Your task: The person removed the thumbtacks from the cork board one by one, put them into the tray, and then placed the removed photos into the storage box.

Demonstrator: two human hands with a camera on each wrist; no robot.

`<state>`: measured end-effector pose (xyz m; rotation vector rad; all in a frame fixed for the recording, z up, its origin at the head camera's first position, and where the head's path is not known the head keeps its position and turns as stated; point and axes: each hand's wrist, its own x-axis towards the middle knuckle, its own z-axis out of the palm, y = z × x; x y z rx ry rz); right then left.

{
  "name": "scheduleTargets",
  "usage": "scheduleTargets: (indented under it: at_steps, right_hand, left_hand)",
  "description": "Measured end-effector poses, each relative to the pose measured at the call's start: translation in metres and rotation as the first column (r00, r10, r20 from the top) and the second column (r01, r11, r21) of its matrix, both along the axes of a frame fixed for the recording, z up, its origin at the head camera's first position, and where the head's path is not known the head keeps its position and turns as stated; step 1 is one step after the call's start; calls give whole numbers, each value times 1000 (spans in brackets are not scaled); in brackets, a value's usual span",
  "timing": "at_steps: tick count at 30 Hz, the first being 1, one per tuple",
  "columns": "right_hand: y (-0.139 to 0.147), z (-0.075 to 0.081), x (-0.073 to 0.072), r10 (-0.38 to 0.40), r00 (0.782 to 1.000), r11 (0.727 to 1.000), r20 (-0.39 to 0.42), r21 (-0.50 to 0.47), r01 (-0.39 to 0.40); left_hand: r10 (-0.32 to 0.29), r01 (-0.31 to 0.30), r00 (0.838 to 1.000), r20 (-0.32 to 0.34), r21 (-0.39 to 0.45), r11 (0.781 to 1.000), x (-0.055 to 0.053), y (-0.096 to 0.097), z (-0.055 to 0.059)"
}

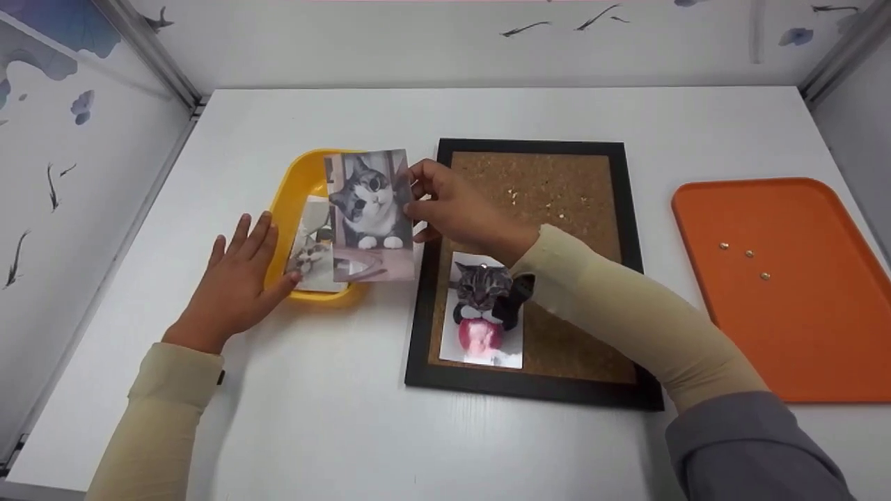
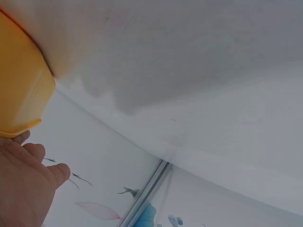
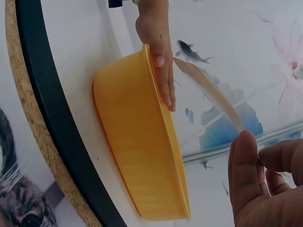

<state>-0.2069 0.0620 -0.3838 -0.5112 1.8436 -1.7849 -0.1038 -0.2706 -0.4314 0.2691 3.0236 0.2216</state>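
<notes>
Photo [image 1: 370,216] pinched by our right fingers [image 1: 433,171] above tub [image 3: 139,132]; our left fingers [image 1: 260,235], straight, touch tub toward left edge of bench [image 1: 313,417].

A smooth white tabletop [image 1: 313,431] is bordered by a pale back wall [image 1: 362,49], left wall [image 1: 132,146] and right wall [image 1: 860,104], with a grey metal post [image 1: 152,52] at the far left corner and another metal post [image 1: 846,52] at the far right. The walls are printed with slender dark fish [image 3: 189,51], bluish-purple petals [image 1: 82,108] and, in the right wrist view, a pale pink flower [image 3: 289,66].
</notes>
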Motion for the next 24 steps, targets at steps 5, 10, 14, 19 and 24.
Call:
scheduleTargets:
  at_steps: [5,10,14,19,24]
  right_hand:
    - [-12,1,2,12,1000,998,-3,-55,-12]
    - [-23,1,3,22,1000,996,-9,-91,-23]
    - [-30,-3,1,30,999,995,-13,-93,-31]
    - [-37,-9,-3,36,999,997,13,-68,-35]
    - [-48,-16,-9,34,999,999,23,-23,-33]
  left_hand:
    - [-6,6,1000,-7,-3,1000,0,-1,0]
    - [-10,10,1000,-17,-5,1000,-1,-2,-2]
    - [-8,8,1000,-15,-13,1000,-1,-1,-1]
    - [-1,1,1000,-1,-15,1000,-1,0,-1]
    - [3,-3,1000,8,-5,1000,0,-1,-1]
